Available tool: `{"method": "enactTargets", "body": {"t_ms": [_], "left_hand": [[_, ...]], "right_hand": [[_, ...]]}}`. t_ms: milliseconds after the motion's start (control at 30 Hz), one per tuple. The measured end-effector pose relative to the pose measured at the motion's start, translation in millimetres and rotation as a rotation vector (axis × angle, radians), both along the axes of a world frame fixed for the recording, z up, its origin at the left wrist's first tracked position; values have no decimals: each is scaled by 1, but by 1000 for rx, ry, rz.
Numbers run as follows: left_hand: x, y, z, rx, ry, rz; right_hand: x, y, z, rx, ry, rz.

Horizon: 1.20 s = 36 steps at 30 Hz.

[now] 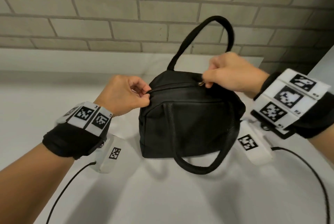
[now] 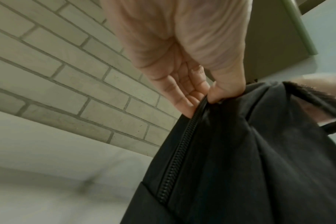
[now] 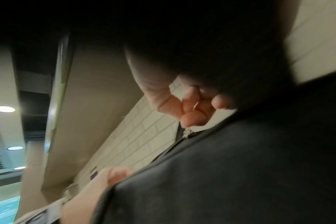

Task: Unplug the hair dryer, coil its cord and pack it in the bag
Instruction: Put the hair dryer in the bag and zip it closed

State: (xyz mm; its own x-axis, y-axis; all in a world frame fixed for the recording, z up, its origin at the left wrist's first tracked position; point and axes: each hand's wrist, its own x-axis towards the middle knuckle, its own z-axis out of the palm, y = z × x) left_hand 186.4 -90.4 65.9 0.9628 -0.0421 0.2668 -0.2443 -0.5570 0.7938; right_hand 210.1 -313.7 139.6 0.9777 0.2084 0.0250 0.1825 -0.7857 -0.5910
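Note:
A black fabric bag (image 1: pixel 189 124) stands on the white counter, its top zipper (image 1: pixel 173 87) shut along most of its length. My left hand (image 1: pixel 147 97) pinches the bag's fabric at the left end of the zipper (image 2: pixel 209 100). At the right end my right hand (image 1: pixel 206 81) pinches the metal zipper pull (image 1: pixel 200 83), which also shows in the right wrist view (image 3: pixel 186 131). One bag handle (image 1: pixel 213 25) stands up behind, the other (image 1: pixel 195 167) hangs down the front. The hair dryer and its cord are not visible.
A brick wall (image 1: pixel 108 16) rises right behind the white counter (image 1: pixel 162 196). Thin black cables (image 1: pixel 316 178) run from my wrist devices across the counter on both sides of the bag. A dark edge (image 1: pixel 298 64) borders the counter at the far right.

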Motion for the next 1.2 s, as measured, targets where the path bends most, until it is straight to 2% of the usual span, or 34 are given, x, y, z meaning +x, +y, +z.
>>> {"method": "enactTargets", "body": {"t_ms": [167, 267, 367, 567, 667, 767, 800, 867, 900, 933, 967, 1000, 1100, 1167, 1200], "left_hand": [[4, 11, -6, -32, 44, 50], [4, 11, -6, -26, 38, 66], [1, 12, -6, -24, 35, 85], [-4, 10, -9, -18, 11, 88], [-5, 8, -11, -27, 11, 88], [-7, 6, -11, -53, 2, 100], [-8, 6, -12, -63, -5, 114], [-11, 5, -14, -96, -26, 145], [-14, 4, -16, -109, -39, 156], [-16, 3, -17, -112, -54, 163], [-17, 2, -17, -109, -61, 169], [-18, 1, -18, -92, -69, 177], [-22, -6, -21, -88, -92, 253], [-26, -15, -26, -176, -12, 258], [-29, -20, -30, -188, 47, 225]], "right_hand": [[7, -65, -9, 45, 94, -136], [7, -90, -31, 91, 169, -203], [5, -108, -63, 231, 233, -295], [-1, -113, -142, 416, 405, -396], [2, -104, -148, 470, 421, -423], [3, -102, -138, 430, 346, -379], [-2, -101, -137, 352, 247, -342], [-17, -97, -133, 105, -72, -269], [-23, -95, -129, 49, -212, -190], [-28, -91, -124, 52, -267, -115], [-30, -89, -119, 121, -235, -68], [-33, -86, -116, 253, -111, -71], [-29, -77, -115, 822, 326, -176], [-27, -71, -116, 1041, 392, -129], [-29, -66, -114, 1051, 350, -79]]}}
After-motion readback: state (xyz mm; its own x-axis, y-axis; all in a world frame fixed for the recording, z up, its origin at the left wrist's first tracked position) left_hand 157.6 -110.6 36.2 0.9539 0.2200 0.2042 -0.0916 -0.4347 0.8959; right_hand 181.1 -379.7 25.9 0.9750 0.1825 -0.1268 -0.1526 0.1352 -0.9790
